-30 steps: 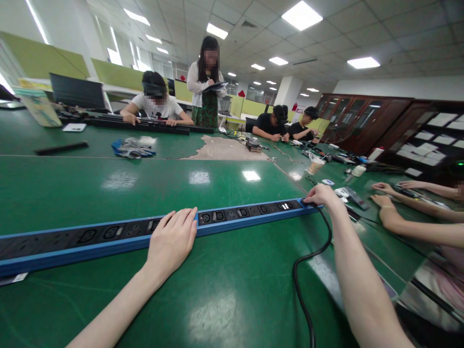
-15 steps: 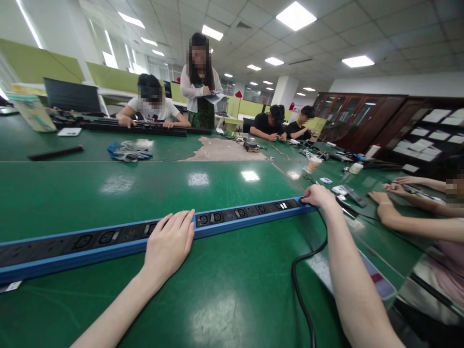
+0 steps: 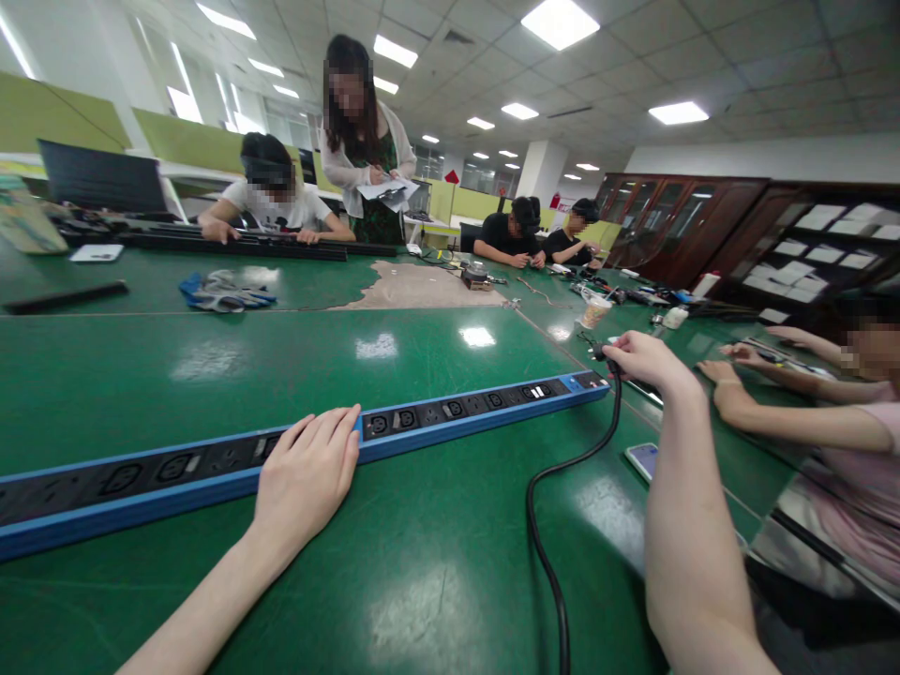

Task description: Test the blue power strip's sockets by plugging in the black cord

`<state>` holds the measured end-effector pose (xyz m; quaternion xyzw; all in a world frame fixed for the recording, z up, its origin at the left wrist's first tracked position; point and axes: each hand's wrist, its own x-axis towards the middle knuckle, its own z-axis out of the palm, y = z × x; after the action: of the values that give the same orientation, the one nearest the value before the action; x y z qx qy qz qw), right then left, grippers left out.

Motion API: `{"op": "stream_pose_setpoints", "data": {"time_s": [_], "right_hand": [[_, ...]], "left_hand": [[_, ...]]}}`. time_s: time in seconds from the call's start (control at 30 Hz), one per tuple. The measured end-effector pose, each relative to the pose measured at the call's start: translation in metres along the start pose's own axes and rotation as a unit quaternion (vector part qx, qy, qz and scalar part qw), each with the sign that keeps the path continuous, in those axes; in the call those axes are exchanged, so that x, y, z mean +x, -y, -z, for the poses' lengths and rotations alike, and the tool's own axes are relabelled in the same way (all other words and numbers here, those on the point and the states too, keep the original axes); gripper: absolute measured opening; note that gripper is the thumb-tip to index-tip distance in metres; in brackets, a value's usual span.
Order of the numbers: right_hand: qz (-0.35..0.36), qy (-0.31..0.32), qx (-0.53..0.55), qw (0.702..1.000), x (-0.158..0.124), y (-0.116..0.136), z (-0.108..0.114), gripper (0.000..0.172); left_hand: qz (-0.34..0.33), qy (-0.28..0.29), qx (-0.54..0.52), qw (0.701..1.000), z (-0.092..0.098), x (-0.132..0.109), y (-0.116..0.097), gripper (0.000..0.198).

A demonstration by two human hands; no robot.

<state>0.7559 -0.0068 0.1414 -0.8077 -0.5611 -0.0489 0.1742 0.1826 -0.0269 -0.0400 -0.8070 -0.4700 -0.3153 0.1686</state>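
A long blue power strip (image 3: 450, 417) with black sockets lies across the green table (image 3: 281, 361). My left hand (image 3: 306, 473) rests flat on its middle, fingers stretched out over the top. My right hand (image 3: 643, 361) is raised just past the strip's right end, closed on the black plug (image 3: 600, 353) of a black cable (image 3: 555, 497). The cable hangs from the plug and curves down across the table toward me.
A phone (image 3: 643, 459) lies by my right forearm. A person's arms (image 3: 773, 403) rest on the table at right. Gloves (image 3: 221, 291), a cup (image 3: 594, 311) and small tools lie farther back. Several people sit across; one stands holding papers.
My right hand has lifted off the strip's right end, holding the black plug clear of it. The view has shifted slightly right. My left hand stays on the strip.
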Motion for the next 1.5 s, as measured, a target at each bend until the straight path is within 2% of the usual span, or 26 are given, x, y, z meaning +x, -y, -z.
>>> {"op": "stream_pose_setpoints", "data": {"time_s": [0.17, 0.33, 0.5, 0.57, 0.73, 0.83, 0.9, 1.0, 1.07, 1.17, 1.23, 1.37, 1.5], "right_hand": [[-0.028, 0.081, 0.008, 0.996, 0.006, -0.009, -0.019, 0.023], [-0.040, 0.117, 0.051, 0.991, 0.008, -0.018, -0.028, 0.033], [-0.017, 0.085, 0.134, 0.987, 0.007, -0.006, -0.033, 0.027], [-0.034, 0.092, 0.208, 0.973, 0.008, -0.001, -0.036, 0.027], [-0.093, 0.176, 0.329, 0.923, 0.002, 0.000, -0.037, 0.024], [-0.057, 0.222, 0.320, 0.919, -0.001, -0.006, -0.035, 0.039], [-0.031, 0.227, 0.271, 0.935, 0.000, -0.010, -0.034, 0.043], [-0.003, 0.177, 0.155, 0.972, 0.003, -0.011, -0.034, 0.039], [0.019, 0.103, 0.068, 0.992, 0.005, -0.008, -0.032, 0.039], [0.025, -0.029, -0.045, 0.998, 0.005, -0.004, -0.031, 0.050], [0.007, -0.085, -0.089, 0.992, 0.005, -0.006, -0.033, 0.054], [-0.006, -0.086, -0.121, 0.989, 0.008, -0.014, -0.048, 0.053], [-0.024, -0.075, -0.092, 0.993, 0.008, -0.016, -0.070, 0.054]], "left_hand": [[-0.002, -0.005, -0.003, 1.000, -0.001, 0.000, 0.001, 0.050], [-0.001, -0.009, -0.006, 1.000, -0.002, -0.001, 0.001, 0.051], [0.001, -0.001, -0.003, 1.000, -0.002, -0.001, 0.001, 0.052], [0.000, -0.006, -0.004, 1.000, -0.001, -0.001, 0.000, 0.052], [-0.006, -0.021, -0.008, 1.000, -0.002, -0.001, 0.001, 0.051], [-0.005, -0.021, -0.008, 1.000, -0.002, -0.001, 0.001, 0.052], [-0.007, -0.020, -0.006, 1.000, -0.002, -0.002, 0.002, 0.052], [-0.006, -0.015, -0.002, 1.000, -0.002, -0.002, 0.002, 0.053], [-0.003, -0.012, -0.001, 1.000, -0.002, -0.002, 0.001, 0.053], [0.000, -0.006, -0.001, 1.000, -0.002, -0.002, 0.001, 0.052], [0.001, -0.003, 0.000, 1.000, -0.003, -0.001, 0.001, 0.051], [0.004, -0.001, 0.001, 1.000, -0.003, -0.001, 0.001, 0.051], [0.000, -0.002, 0.005, 1.000, -0.002, -0.001, 0.001, 0.051]]}}
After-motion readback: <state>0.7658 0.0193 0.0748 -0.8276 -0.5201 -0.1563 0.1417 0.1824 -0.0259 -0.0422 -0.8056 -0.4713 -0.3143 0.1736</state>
